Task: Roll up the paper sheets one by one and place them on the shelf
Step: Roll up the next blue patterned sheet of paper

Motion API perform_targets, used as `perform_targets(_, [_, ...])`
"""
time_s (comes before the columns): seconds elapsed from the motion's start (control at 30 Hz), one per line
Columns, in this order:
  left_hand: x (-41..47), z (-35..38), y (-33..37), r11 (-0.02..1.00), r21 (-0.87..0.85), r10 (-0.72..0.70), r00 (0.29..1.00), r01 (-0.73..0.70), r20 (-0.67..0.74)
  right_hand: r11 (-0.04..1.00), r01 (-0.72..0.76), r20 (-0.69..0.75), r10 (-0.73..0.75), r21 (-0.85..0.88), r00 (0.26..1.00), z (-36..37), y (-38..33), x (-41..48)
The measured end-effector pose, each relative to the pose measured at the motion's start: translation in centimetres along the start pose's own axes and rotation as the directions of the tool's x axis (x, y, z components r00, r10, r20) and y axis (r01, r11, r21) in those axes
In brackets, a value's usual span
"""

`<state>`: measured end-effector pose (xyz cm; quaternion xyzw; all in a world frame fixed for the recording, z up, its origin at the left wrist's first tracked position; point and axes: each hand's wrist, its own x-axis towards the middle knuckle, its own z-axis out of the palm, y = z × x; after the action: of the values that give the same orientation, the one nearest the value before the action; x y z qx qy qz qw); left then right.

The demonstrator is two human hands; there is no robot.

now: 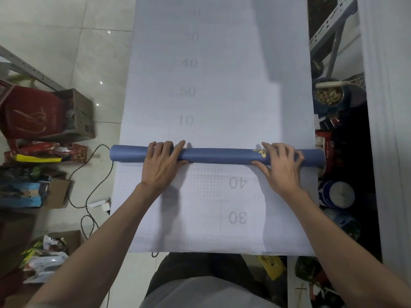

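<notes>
The paper sheet [222, 63] is cut off by the top edge; its topmost printed number is too faint to be read. 2 stretches of the blue roll [218, 155] are covered by the left hand [162, 165] and the right hand [282, 166]. The contents of the bowl [329, 108] at right cannot be identified.

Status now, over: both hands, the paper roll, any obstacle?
Left hand and right hand grip blue rolled paper tube. Tube lies across white gridded sheet. Nothing blocks sheet ahead.
</notes>
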<state>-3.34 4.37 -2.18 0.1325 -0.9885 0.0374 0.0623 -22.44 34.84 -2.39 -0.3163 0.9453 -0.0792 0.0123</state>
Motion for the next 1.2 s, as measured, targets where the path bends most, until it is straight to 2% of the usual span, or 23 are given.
perform_targets(0.1, [-0.2,0.0,0.2,1.000,-0.024,0.001,1.000,-0.001,0.002,0.998,-0.056,0.006,0.056,0.041,0.998,-0.3,-0.2,0.2])
perform_targets(0.27, [-0.6,0.5,0.3,1.000,-0.011,-0.008,0.999,0.009,0.041,0.999,-0.018,0.008,0.018,0.030,1.000,-0.2,-0.2,-0.7])
perform_targets(0.43, [0.6,-0.2,0.4,1.000,0.004,-0.021,1.000,0.021,0.017,1.000,-0.026,0.038,0.026,0.001,0.999,-0.3,0.2,0.0])
perform_targets(0.63, [0.1,-0.2,0.3,0.989,-0.149,0.000,0.999,0.005,0.040,0.999,-0.038,0.009,0.038,0.037,0.999,-0.4,0.1,-0.6])
perform_targets(0.8, [0.2,-0.1,0.2,0.997,-0.061,0.037,0.999,-0.036,0.018,1.000,-0.024,0.014,0.024,-0.001,1.000,-0.1,0.3,-0.8])
perform_targets(0.97, [1.1,-0.9,-0.2,0.997,-0.069,0.038,0.998,-0.035,0.041,0.998,-0.063,0.020,0.064,-0.016,0.998,-0.5,0.2,0.2])
perform_targets(1.1, [1.3,-0.7,-0.1,0.993,-0.097,0.071,0.997,-0.071,0.003,0.998,-0.059,0.001,0.059,-0.029,0.998,-0.5,0.1,-0.1])
perform_targets(1.2, [1.4,-0.4,-0.1,0.998,-0.036,0.059,0.998,-0.058,0.008,0.998,-0.054,0.028,0.055,-0.040,0.998,-0.4,0.2,0.0])
